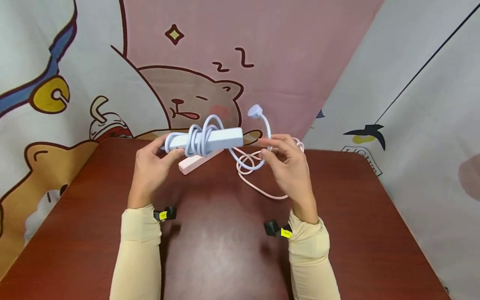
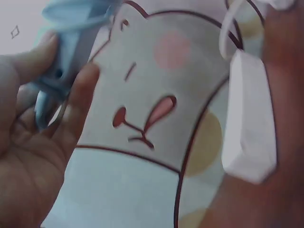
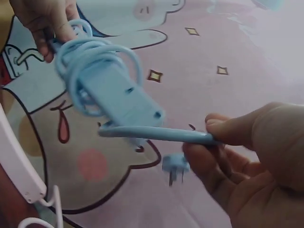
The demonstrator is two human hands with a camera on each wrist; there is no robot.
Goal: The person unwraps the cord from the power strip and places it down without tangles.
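Note:
A light blue power strip [image 1: 225, 138], its own cord [image 1: 195, 141] looped around it several times, is held above the table. My left hand [image 1: 151, 166] grips its left end between thumb and fingers. Between thumb and fingers my right hand [image 1: 288, 166] pinches the loose part of the cord, seen close in the right wrist view [image 3: 166, 134]. Past that pinch the cord rises to the plug [image 1: 255, 111], whose pins show in the right wrist view. In the left wrist view the blue strip [image 2: 76, 47] is blurred and partly cut off.
Behind the hands, a pink-white power strip [image 1: 193, 164] lies on the brown table [image 1: 221, 233], its pale pink cord [image 1: 258, 189] in loose loops to the right. A curtain [image 1: 300, 50] printed with cartoon bears hangs along the table's back edge.

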